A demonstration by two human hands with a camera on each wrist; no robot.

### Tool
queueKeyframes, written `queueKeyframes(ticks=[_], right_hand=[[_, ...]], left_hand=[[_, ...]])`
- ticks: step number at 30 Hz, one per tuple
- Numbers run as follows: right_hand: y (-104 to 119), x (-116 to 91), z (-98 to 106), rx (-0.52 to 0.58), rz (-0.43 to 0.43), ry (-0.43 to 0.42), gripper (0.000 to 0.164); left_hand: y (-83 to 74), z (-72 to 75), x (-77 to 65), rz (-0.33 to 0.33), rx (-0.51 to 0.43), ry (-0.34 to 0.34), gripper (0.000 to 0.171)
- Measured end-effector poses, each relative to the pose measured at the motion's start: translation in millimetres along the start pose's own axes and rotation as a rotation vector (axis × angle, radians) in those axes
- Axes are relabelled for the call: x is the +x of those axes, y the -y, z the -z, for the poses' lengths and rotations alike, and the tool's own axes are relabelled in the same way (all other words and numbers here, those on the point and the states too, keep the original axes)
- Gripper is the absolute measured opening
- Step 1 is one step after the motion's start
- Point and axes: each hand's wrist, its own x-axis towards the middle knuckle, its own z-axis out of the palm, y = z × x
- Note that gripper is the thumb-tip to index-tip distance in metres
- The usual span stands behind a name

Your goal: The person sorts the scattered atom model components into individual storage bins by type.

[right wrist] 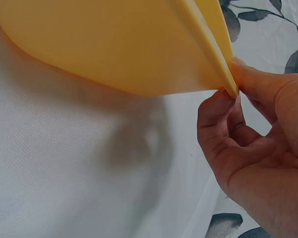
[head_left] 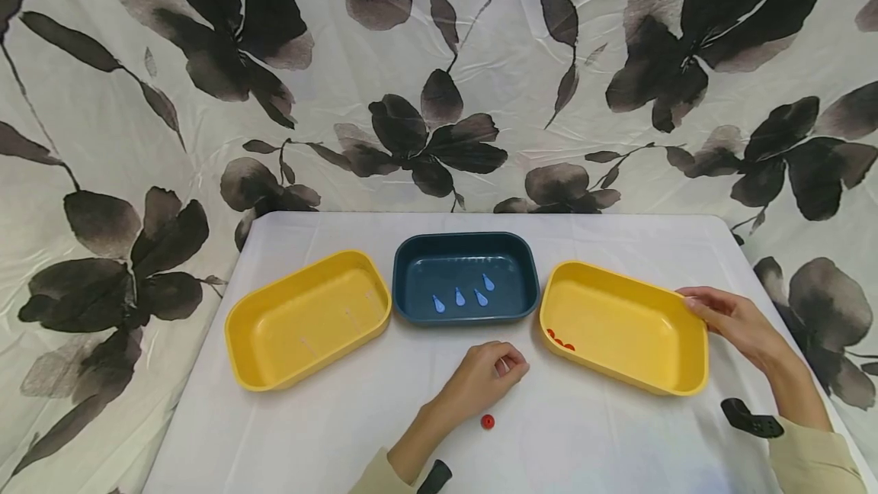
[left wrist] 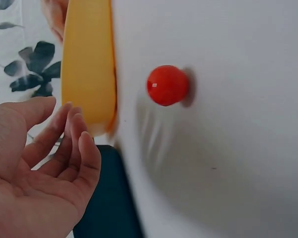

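Observation:
My right hand [head_left: 737, 322] pinches the far right rim of the right yellow tray [right wrist: 114, 44] between thumb and fingers. In that tray, a few small red pieces [head_left: 561, 340] lie at the left end. My left hand [head_left: 483, 380] hovers over the table in front of the dark blue tray [head_left: 466, 319], its fingers loosely curled with nothing in them. Thumb and fingertips stand apart in the left wrist view. A round red bead [left wrist: 168, 85] lies on the white cloth close to the left hand, on its near side.
Several light blue drop-shaped pieces [head_left: 459, 296] lie in the dark blue tray. At the left stands another yellow tray [head_left: 274, 326] with a few faint, clear pieces in it. Behind the white-covered table [head_left: 590, 433] hangs a flowered cloth [head_left: 535, 82].

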Motion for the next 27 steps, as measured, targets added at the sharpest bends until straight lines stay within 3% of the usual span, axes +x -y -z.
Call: queueKeyframes(ticks=[14,27], right_hand=[[-1,1,-1,-0.011,-0.006,-0.003,0.067],[0,0,-1,-0.012,-0.008,-0.003,0.066]], left_hand=[[22.5,0.7,-29.3,0.076,-0.068,0.016,0.010],[33.6,-3.1,-50.2,0.093,-0.094,0.044,0.010]])
